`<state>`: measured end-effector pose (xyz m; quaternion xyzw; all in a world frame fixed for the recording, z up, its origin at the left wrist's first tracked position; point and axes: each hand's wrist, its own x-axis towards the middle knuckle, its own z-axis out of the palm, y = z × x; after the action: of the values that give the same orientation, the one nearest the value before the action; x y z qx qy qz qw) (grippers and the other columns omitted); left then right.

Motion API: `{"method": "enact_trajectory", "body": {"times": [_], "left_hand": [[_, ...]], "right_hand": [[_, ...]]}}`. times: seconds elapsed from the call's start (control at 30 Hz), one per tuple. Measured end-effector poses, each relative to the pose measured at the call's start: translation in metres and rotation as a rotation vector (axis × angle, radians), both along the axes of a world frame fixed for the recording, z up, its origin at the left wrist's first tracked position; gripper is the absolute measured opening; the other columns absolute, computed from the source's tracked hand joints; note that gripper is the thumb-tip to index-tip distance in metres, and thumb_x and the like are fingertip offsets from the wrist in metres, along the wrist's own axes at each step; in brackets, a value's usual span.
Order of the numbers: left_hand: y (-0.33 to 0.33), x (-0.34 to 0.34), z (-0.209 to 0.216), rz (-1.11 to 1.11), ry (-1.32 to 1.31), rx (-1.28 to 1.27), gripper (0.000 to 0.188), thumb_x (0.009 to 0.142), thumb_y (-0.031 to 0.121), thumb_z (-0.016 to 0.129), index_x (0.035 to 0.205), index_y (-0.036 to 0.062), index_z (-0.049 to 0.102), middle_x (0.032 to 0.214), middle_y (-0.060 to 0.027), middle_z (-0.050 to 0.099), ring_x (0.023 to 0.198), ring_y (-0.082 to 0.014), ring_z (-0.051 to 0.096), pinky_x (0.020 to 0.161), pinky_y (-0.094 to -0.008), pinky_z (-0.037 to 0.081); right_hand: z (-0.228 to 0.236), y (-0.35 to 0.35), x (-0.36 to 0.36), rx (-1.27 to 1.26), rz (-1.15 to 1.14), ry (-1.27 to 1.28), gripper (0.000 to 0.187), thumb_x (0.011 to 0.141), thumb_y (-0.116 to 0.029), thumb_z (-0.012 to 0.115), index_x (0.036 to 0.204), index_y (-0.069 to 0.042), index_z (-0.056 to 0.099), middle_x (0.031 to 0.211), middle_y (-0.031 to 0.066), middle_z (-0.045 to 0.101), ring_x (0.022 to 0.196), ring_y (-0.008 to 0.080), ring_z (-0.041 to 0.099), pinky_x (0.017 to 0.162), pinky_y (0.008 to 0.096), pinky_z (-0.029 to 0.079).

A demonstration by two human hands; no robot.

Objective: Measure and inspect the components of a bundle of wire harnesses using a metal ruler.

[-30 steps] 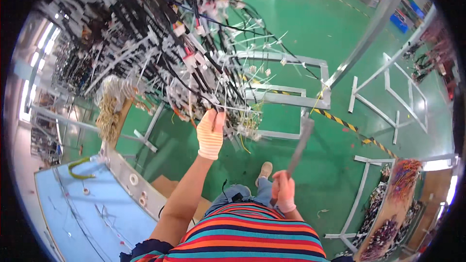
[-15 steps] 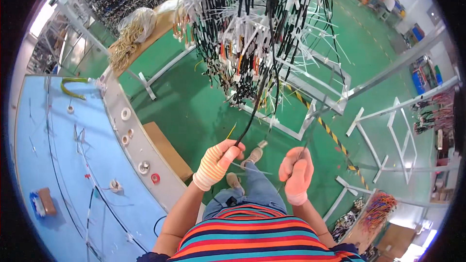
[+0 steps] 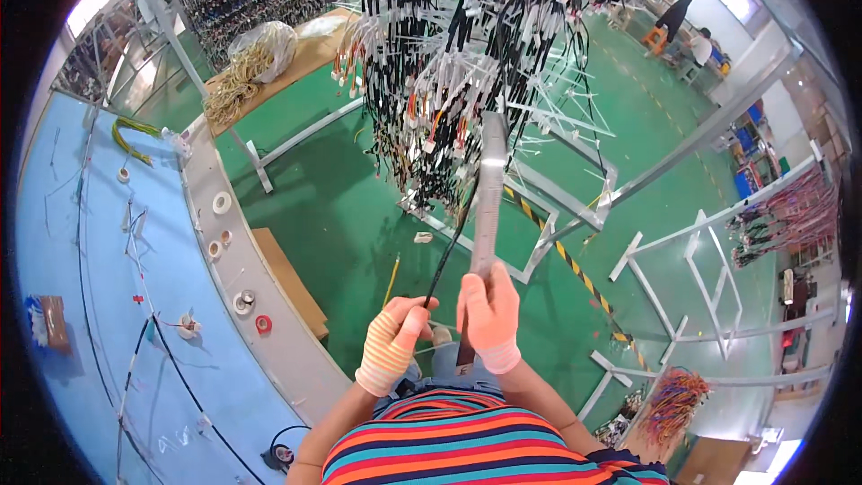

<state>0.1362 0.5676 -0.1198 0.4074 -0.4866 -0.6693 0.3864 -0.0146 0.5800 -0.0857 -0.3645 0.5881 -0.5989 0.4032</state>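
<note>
My left hand [image 3: 394,345], in a striped glove, is closed around a black cable [image 3: 442,262] that slants up toward the hanging bunch of wire harnesses [image 3: 449,99]. Beside it, my right hand [image 3: 489,316], in a pinkish glove, grips a steel ruler [image 3: 488,207]. The ruler stands lengthwise, its marked face in view, with its lower end reaching below the hand. Its upper part covers some of the hanging harnesses. Cable and ruler lie close together, but I cannot tell whether they touch. A thin yellow piece [image 3: 392,280] sticks up by my left hand.
At left, a blue-topped table [image 3: 81,242] carries wires, tape rolls [image 3: 221,203] and a red roll [image 3: 263,324]. A metal frame [image 3: 539,242] stands beneath the harnesses. Further racks [image 3: 709,296] and a bundle of coloured wires [image 3: 675,402] are at right. Striped tape [image 3: 575,262] marks the green floor.
My right hand has moved left, close to my left hand, and the ruler has turned so its broad face shows. My left hand is slightly lower, still on the cable. The view has shifted a little.
</note>
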Motion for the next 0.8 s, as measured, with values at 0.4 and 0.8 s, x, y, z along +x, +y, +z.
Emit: {"method": "enact_trajectory", "body": {"times": [0.4,0.8], "left_hand": [[0.012,-0.038,0.01,0.076,0.027,0.293,0.026,0.094,0.025,0.059,0.105,0.0021,0.066,0.071,0.007,0.051,0.059,-0.0014,0.042,0.054,-0.0182,0.035],[0.025,-0.03,-0.03,0.084,0.374,0.236,0.052,0.099,0.045,0.044,0.125,0.001,0.055,0.101,-0.0032,0.058,0.084,-0.0112,0.052,0.076,-0.0273,0.045]], "right_hand": [[0.007,0.02,-0.077,-0.061,0.135,0.044,0.009,0.092,-0.006,0.048,0.086,-0.001,0.052,0.056,0.0031,0.05,0.041,0.0112,0.047,0.04,0.0237,0.035],[0.006,-0.003,-0.105,-0.212,-0.269,-0.127,0.027,0.1,-0.025,0.039,0.104,0.0,0.046,0.056,0.0052,0.048,0.038,0.0159,0.046,0.038,0.0262,0.039]]}}
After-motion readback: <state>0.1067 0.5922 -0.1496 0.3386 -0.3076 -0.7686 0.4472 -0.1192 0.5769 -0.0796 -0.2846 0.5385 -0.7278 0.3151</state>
